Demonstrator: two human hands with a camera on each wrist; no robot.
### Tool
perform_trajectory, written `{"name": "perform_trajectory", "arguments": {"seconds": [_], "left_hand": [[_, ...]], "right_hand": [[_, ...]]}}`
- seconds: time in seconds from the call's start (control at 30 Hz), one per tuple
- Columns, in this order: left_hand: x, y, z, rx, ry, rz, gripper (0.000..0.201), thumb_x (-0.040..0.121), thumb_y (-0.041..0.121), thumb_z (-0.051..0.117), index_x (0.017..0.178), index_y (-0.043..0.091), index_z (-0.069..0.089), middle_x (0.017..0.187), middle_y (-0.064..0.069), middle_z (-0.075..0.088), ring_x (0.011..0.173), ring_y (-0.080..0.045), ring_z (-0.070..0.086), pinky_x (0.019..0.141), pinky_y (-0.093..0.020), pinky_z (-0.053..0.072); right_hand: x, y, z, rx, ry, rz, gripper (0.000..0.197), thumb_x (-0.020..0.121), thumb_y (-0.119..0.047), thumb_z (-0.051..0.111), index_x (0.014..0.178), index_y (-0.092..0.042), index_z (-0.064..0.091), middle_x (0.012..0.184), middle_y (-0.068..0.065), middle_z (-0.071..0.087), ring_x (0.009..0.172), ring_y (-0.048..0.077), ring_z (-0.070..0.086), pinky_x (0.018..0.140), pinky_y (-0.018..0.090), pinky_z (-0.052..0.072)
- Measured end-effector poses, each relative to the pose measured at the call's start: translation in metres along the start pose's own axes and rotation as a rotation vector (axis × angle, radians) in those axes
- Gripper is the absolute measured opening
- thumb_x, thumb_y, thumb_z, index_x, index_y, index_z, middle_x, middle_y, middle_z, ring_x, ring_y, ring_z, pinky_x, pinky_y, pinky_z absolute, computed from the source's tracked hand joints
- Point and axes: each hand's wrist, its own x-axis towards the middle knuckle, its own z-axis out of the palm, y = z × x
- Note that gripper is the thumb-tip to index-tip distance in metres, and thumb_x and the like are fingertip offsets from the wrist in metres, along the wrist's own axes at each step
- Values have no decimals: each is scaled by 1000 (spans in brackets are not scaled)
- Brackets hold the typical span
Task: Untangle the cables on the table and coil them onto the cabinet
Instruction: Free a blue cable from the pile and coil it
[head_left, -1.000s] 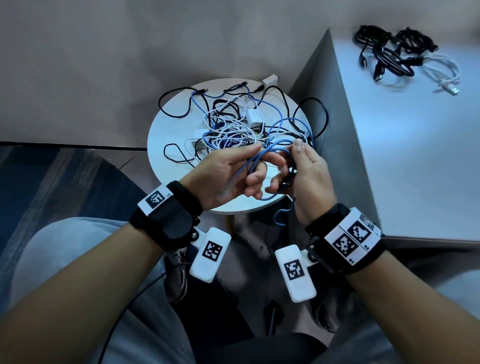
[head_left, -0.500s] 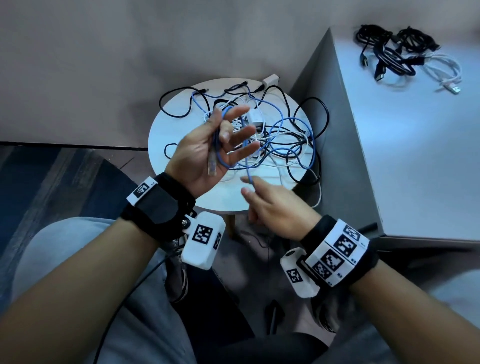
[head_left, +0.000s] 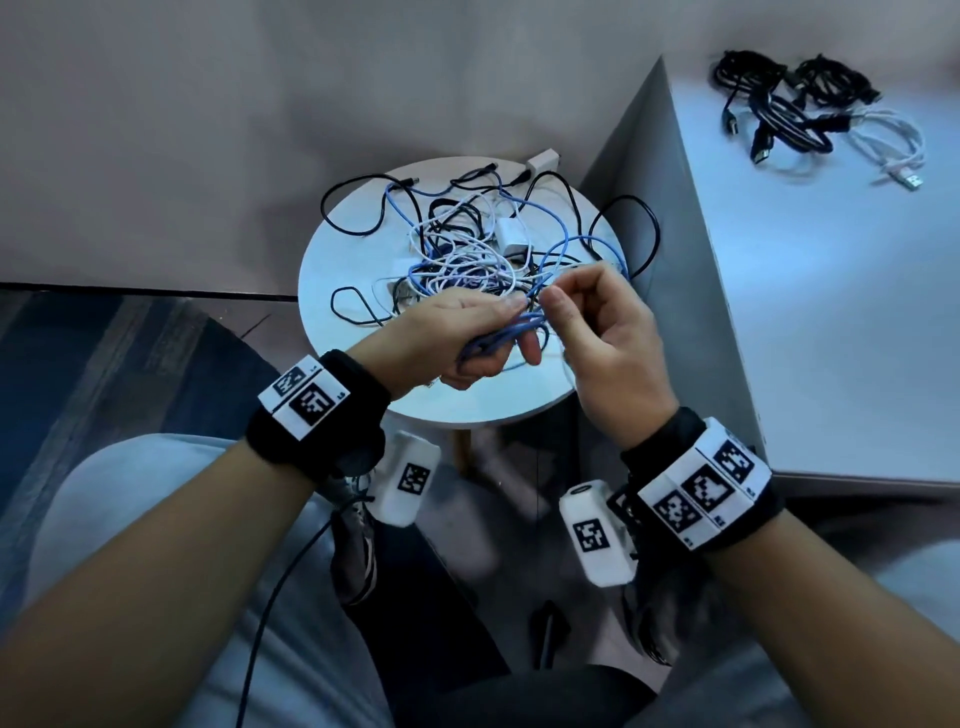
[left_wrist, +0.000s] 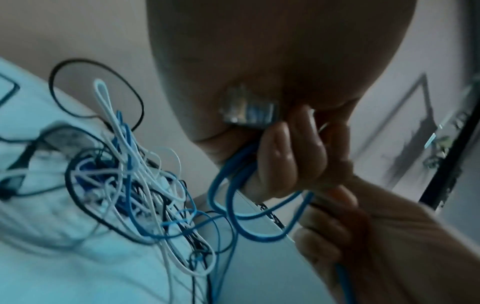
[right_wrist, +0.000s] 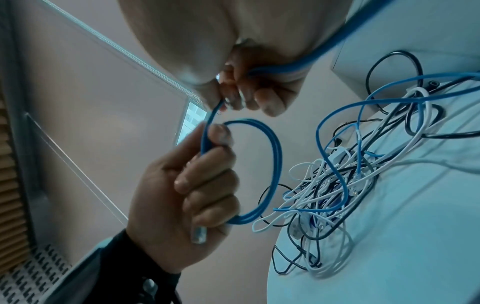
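Near the frame's centre, the left hand (head_left: 470, 338) is gripping the coiled blue cable (right_wrist: 270, 164). Just beside it, the right hand (head_left: 605, 332) is pinching the strand, which is running up toward the tangle (head_left: 467, 260) on the table (head_left: 498, 400).

2 hands (head_left: 467, 332) (head_left: 602, 332), 1 round table (head_left: 353, 260), 1 cabinet (head_left: 831, 312), cables uncountable.

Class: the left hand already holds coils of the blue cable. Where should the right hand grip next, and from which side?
Probably the free run of the blue cable just past the coil in the left hand, approached from above the table. That stretch arches clear of the tangle, so the right hand could grip it alone.
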Motion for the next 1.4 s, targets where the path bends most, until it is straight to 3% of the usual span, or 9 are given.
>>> {"name": "perform_trajectory", "arguments": {"seconds": [0.2, 0.3, 0.47, 0.67, 0.87, 1.07, 1.17, 1.3, 1.4], "left_hand": [[0, -4, 13, -423, -58, 12, 32, 106, 31, 34, 88, 12, 53, 49, 8, 32, 40, -11, 14, 38, -23, 15], [1, -6, 12, -567, -48, 4, 32, 108, 28, 31, 90, 12, 52, 48, 10, 37, 35, -7, 21, 36, -19, 29], [0, -3, 17, -586, -27, -13, 31, 105, 21, 33, 106, 2, 57, 52, 4, 45, 44, -13, 48, 54, -28, 49], [1, 4, 16, -660, -39, -69, 37, 108, 30, 28, 98, 8, 55, 45, 9, 35, 37, -7, 36, 49, -23, 39], [-1, -1, 20, -748, -2, -11, 27, 108, 22, 29, 102, 6, 50, 55, 8, 49, 57, -12, 61, 68, -27, 55], [3, 2, 13, -838, 2, 48, 42, 107, 24, 29, 122, -2, 58, 47, 6, 28, 38, -4, 36, 55, -21, 48], [8, 1, -3, -949, 27, 108, 45, 110, 28, 25, 126, -1, 55, 55, 5, 19, 39, -7, 20, 46, -17, 39], [8, 2, -21, -883, 155, 167, 43, 111, 30, 25, 131, 0, 50, 57, 6, 24, 41, -7, 23, 48, -15, 34], [8, -1, -19, -629, 328, 153, 42, 110, 26, 31, 136, -3, 47, 59, 7, 37, 44, -4, 38, 53, -20, 43]], "right_hand": [[3, 16, -3, -108, -30, 1, 25, 101, -39, 47, 111, -27, 66, 105, 5, 61, 84, 9, 56, 73, 32, 50], [0, 19, 2, 6, -138, 79, 21, 104, -32, 43, 115, -27, 60, 92, -6, 61, 60, 6, 47, 55, 19, 41], [1, 24, 2, 45, -45, 93, 18, 105, -16, 45, 99, -12, 62, 57, -16, 43, 52, 3, 34, 50, 15, 30], [3, 19, 3, 113, -44, 128, 19, 106, -18, 46, 100, -14, 64, 57, -15, 42, 50, 2, 34, 47, 13, 29], [3, 14, 7, 235, -120, 379, 33, 109, -33, 36, 95, -20, 63, 70, 13, 38, 55, 13, 30, 45, 23, 22], [-2, 20, 13, 218, -146, 372, 36, 110, -26, 32, 116, -7, 62, 82, 19, 54, 48, 20, 44, 45, 27, 33], [-8, 30, 18, 72, -260, 436, 30, 109, -24, 36, 116, -10, 61, 76, 6, 63, 46, 17, 51, 50, 28, 40], [-24, 34, 24, -388, -536, 320, 33, 107, -34, 40, 133, -24, 59, 65, -16, 56, 69, 9, 53, 70, 25, 41], [-27, 25, 25, -476, -616, 276, 40, 107, -36, 41, 143, -25, 52, 106, -13, 70, 103, 10, 60, 87, 18, 42]]}}
